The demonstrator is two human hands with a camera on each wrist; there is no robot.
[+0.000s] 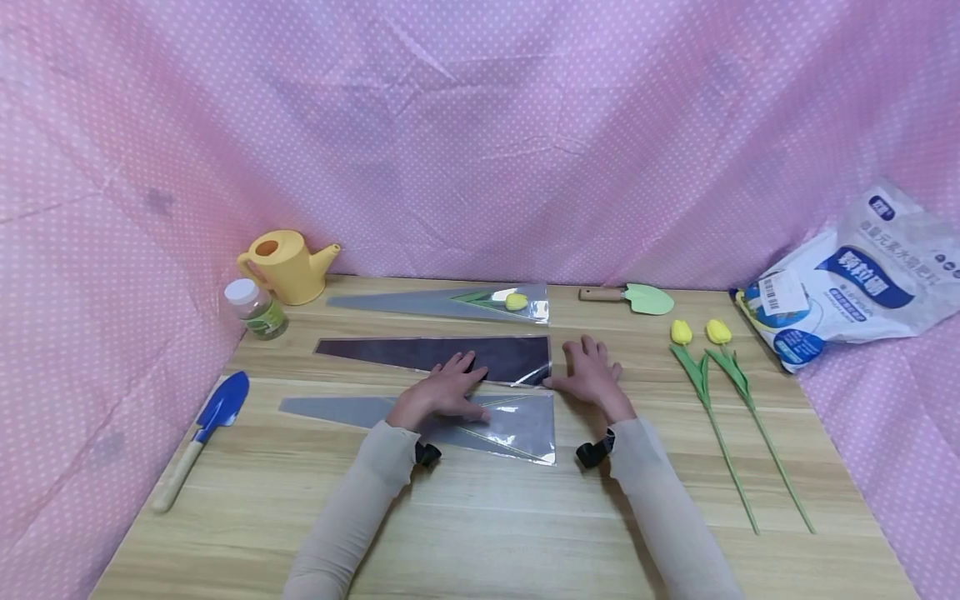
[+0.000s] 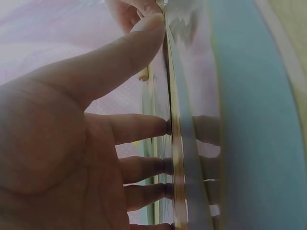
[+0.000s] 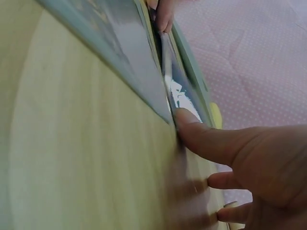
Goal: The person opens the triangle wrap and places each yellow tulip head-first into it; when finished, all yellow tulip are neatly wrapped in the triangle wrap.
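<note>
Three long tapered plastic flower sleeves lie in rows, wide ends to the right. My left hand [image 1: 448, 390] spreads its fingers, the tips touching the front edge of the dark middle sleeve [image 1: 397, 350]; its thumb is over the grey front sleeve [image 1: 517, 417]. At the wide end of the dark sleeve, my right hand [image 1: 592, 375] touches the corner with its thumb [image 3: 189, 127], the other fingers spread on the wood. A yellow tulip [image 1: 516, 302] lies in the back sleeve [image 1: 397, 303]. Two more tulips [image 1: 681, 332] with green stems lie on the right.
At the back left stand a yellow watering can [image 1: 296, 271] and a white-capped jar [image 1: 258, 310]. A blue trowel [image 1: 217, 408] lies on the left, a green trowel [image 1: 648, 299] at the back. A white fertiliser bag [image 1: 855, 275] leans at the right against the pink curtain [image 1: 480, 125].
</note>
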